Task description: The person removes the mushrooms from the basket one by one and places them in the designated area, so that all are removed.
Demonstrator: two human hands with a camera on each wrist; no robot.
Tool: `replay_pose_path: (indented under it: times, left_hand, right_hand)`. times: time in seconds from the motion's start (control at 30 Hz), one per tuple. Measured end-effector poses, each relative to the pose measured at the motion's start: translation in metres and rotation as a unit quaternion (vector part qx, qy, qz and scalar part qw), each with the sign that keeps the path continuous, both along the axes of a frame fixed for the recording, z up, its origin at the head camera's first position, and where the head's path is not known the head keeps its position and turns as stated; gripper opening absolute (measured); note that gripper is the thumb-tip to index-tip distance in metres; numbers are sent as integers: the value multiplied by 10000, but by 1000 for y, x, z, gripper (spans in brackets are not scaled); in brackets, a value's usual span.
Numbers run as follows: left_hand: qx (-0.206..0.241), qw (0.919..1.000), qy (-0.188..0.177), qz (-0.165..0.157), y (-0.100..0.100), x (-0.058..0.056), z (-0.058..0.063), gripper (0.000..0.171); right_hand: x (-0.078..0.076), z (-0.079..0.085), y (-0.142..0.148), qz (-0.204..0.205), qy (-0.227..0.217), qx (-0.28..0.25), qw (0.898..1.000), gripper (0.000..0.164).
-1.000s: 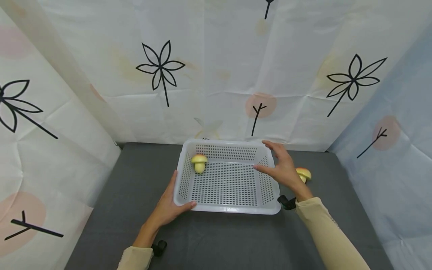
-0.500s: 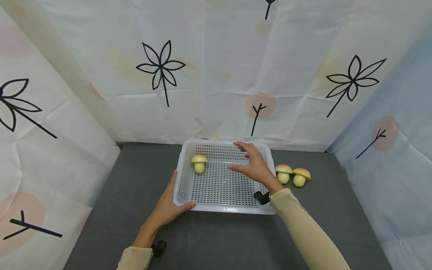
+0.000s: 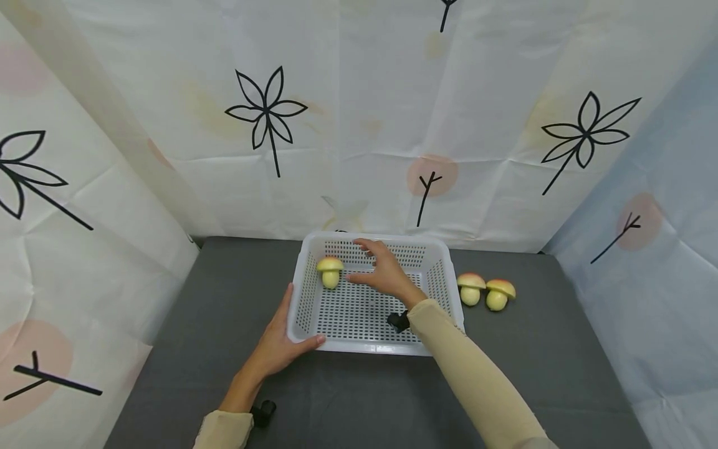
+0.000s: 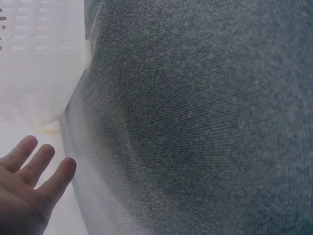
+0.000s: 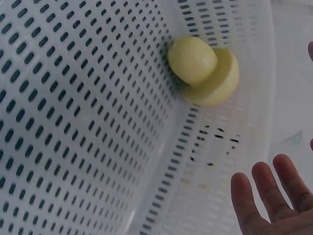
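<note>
A white plastic basket [image 3: 370, 348] with perforated walls stands on the dark cloth. Inside it, against the far left, a toy mushroom [image 3: 331, 279] with a yellow-orange cap and pale stem leans on the wall. My right hand [image 3: 388, 274] hovers over the basket just right of this mushroom, thumb and fingers spread, holding nothing. The right wrist view also has the mushroom [image 5: 193, 63], apart from my fingertips [image 5: 242, 188]. At the basket's front left corner rests my left hand [image 3: 276, 349], thumb along the front rim. In the left wrist view its fingers [image 4: 61, 178] look nearly straight.
Two similar toy mushrooms, one nearer [image 3: 471, 289] and one farther right [image 3: 498, 294], sit side by side on the cloth just right of the basket. A dark grey cloth [image 3: 370, 405] covers the table. White patterned curtains [image 3: 348, 112] enclose its back and sides.
My right hand has moved left from the basket's right rim to beside the mushroom inside, uncovering the two mushrooms on the right. The left hand and basket have stayed in place.
</note>
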State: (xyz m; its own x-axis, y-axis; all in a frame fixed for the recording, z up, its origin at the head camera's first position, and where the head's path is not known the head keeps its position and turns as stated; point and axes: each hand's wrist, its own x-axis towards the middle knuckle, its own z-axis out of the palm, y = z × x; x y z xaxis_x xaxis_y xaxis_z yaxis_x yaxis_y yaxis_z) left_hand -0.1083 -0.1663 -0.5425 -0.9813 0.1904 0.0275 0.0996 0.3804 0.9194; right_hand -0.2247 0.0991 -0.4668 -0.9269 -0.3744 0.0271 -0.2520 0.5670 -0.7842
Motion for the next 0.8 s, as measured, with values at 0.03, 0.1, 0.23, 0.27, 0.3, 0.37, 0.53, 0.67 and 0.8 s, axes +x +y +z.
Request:
replay_pose_path:
  times: [0.03, 0.1, 0.23, 0.27, 0.3, 0.37, 0.53, 0.67, 0.8]
  left_hand:
    - [2, 10000, -16, -3, 0, 0, 0, 130]
    - [9, 10000, -40, 5, 0, 0, 0, 130]
    - [-12, 10000, -45, 3, 1, 0, 1, 130]
    - [-13, 10000, -42, 9, 1, 1, 1, 130]
    - [-12, 10000, -37, 12, 1, 1, 1, 130]
    - [-22, 10000, -36, 20, 1, 1, 1, 130]
    - [-23, 10000, -33, 14, 0, 1, 1, 129]
    - [-30, 10000, -11, 11, 0, 0, 0, 129]
    - [-44, 10000, 29, 8, 1, 0, 0, 130]
  right_hand:
    - [-1, -2, -3, 15, -27, 49, 10000, 83]
    - [-3, -7, -10, 66, -90, 83, 9999, 85]
    - [-7, -15, -24, 93, -126, 268, 9995, 89]
    - [-8, -17, -27, 86, -145, 319, 9993, 89]
    - [-9, -18, -30, 71, -176, 393, 9990, 90]
    - [-10, -21, -36, 24, -299, 471, 9984, 90]
    - [-11, -25, -46, -141, -561, 580, 9966, 91]
    - [-12, -30, -50, -274, -641, 650, 9955, 93]
    - [-14, -34, -51, -354, -703, 719, 9943, 94]
